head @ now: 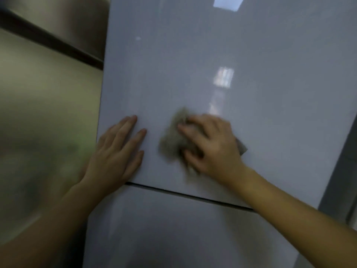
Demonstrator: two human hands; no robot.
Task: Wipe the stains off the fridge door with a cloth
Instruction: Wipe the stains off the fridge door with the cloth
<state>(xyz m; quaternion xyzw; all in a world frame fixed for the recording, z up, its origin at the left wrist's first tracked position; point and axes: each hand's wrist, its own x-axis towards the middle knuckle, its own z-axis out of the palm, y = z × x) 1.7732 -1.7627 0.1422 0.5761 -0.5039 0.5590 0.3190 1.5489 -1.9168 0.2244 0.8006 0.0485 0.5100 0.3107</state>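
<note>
The fridge door (193, 55) is bare and wide above both hands. Low down, the left hand (116, 151) and the cloth (172, 140) under the right hand (212, 146) leave a narrow strip between.

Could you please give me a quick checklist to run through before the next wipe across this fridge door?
1. The cloth is held against the fridge door by the right hand: ok.
2. The left hand lies flat on the door near its left edge, likely bracing it: ok.
3. The left hand is apart from the cloth: ok.
4. Whether the pale spot higher up the door is a stain or glare: cannot tell.
5. The cloth is clean enough: cannot tell, it is blurred.
</note>
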